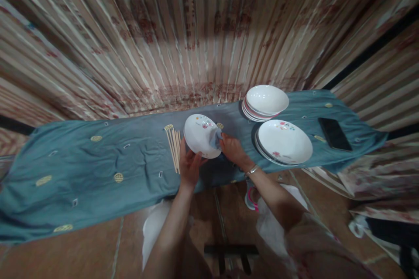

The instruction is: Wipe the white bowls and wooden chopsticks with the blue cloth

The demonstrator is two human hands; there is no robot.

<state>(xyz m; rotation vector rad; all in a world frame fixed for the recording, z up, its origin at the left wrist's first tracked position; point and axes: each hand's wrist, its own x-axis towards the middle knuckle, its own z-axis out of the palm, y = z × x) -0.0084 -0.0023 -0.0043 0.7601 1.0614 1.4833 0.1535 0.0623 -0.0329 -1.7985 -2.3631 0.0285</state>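
So both hands are busy with one white bowl (201, 135), the one with a little floral print near its rim. The left hand (190, 166) grips it from below, fingers wrapped up around the near edge, holding it tilted up off the bench (98, 170) so the inside faces the camera. The right hand (231, 148) is clenched around a small greyish cloth (215, 138) and presses it against the bowl's right edge. There's a bracelet (252, 170) on the right wrist.

Just left of the left hand, a bundle of wooden chopsticks (174, 150) lies on the bench, pointing roughly toward the person. The bowl's lower edge sits just beside them, but I can't tell if it touches.

To the right of the right hand there's a stack of wide, shallow plates (284, 141) with the same flower pattern, close to the wrist but not touching it. Beyond that, further out from the right hand, stands a second stack of deeper white bowls (266, 102). The two stacks sit just beside each other.

Well off to the right of both hands, near the far end of the bench, a dark phone (334, 134) lies flat, face up.

The bench is covered with a blue-grey cloth with small yellow embroidered patches. A striped curtain (196, 35) hangs behind it, past the hands. Closer in, below the arms, there's tiled floor (81, 248).
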